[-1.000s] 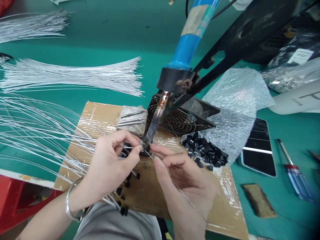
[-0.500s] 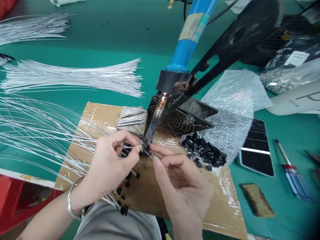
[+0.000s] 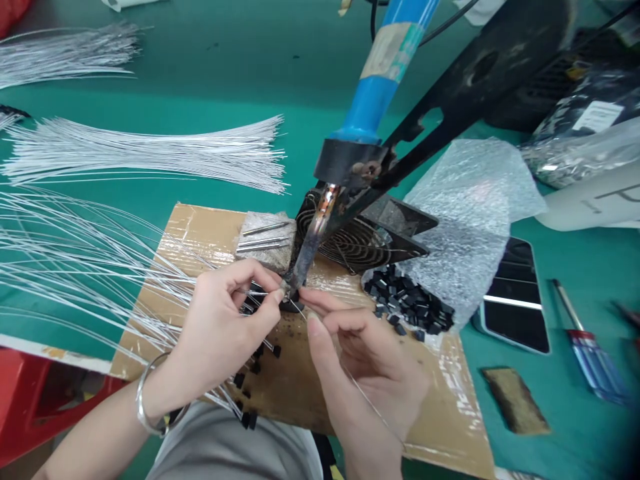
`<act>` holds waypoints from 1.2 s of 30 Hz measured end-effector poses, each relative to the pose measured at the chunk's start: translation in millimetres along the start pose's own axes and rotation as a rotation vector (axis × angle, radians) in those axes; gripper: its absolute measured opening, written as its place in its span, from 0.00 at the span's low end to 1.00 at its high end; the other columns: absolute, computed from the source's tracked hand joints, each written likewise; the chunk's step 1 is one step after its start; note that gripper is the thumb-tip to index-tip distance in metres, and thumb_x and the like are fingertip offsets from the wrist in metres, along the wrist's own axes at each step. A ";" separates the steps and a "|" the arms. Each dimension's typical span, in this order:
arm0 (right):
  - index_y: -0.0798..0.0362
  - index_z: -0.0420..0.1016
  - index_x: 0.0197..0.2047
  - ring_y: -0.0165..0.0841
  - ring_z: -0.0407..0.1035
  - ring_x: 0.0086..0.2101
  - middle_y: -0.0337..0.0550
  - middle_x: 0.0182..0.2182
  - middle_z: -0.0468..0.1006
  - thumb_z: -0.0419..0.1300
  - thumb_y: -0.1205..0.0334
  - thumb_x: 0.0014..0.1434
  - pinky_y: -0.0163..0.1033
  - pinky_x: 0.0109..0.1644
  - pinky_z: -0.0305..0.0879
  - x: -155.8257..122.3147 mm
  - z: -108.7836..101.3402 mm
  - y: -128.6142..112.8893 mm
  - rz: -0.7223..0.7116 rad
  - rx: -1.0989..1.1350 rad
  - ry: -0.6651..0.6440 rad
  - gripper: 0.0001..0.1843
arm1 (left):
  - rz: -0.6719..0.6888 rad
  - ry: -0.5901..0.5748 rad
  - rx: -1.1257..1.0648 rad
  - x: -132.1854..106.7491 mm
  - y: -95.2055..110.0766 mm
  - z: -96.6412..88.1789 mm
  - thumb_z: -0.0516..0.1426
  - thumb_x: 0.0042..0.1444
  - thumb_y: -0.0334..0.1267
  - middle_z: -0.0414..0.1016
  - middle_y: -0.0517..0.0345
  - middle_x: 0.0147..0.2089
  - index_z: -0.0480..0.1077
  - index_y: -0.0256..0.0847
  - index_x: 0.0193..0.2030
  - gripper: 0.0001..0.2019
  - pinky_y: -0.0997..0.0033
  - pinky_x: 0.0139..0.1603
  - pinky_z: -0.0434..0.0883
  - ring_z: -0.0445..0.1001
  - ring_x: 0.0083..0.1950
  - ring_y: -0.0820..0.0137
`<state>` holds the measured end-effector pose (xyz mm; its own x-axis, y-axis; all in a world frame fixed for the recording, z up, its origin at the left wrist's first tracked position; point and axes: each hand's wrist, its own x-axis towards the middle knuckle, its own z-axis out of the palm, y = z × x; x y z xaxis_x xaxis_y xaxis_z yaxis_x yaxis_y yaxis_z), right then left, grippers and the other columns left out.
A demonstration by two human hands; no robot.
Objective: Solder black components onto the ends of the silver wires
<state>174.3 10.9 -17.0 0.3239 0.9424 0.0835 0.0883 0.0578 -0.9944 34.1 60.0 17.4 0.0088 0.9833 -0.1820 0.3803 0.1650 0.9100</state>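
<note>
My left hand pinches a thin white wire right at the tip of the soldering iron, which hangs in a black stand with a blue handle. My right hand pinches a thin strand of solder wire that runs back toward my wrist, its end at the same tip. Both hands meet over the taped cardboard board. A fan of white wires spreads left from my left hand. Small black parts lie piled to the right.
A bundle of white wires lies on the green table, another at far left. A small black fan sits behind the iron. Bubble wrap, a phone, a blue-handled screwdriver and a brown pad are on the right.
</note>
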 end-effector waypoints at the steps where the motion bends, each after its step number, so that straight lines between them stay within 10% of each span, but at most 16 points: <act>1: 0.49 0.74 0.31 0.38 0.85 0.45 0.45 0.46 0.89 0.67 0.63 0.65 0.39 0.48 0.79 0.0 0.8 -0.3 0.003 -0.016 0.012 0.10 | 0.000 0.000 0.001 0.5 -0.2 0.2 0.60 0.54 0.33 0.84 0.55 0.36 0.75 0.40 0.29 0.04 0.71 0.28 0.65 0.77 0.34 0.68; 36: 0.49 0.76 0.35 0.32 0.83 0.47 0.41 0.47 0.88 0.67 0.73 0.62 0.35 0.53 0.77 -1.6 -1.6 7.2 -0.174 -0.120 -0.034 0.09 | 0.008 -0.002 -0.008 -0.3 -2.7 0.2 0.59 0.53 0.34 0.84 0.52 0.36 0.74 0.41 0.28 0.04 0.69 0.31 0.69 0.80 0.39 0.62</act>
<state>176.0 9.3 -24.1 0.2622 0.9323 0.2493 0.2528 0.1830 -0.9501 33.2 59.3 15.0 0.0138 0.9845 -0.1750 0.3724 0.1573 0.9146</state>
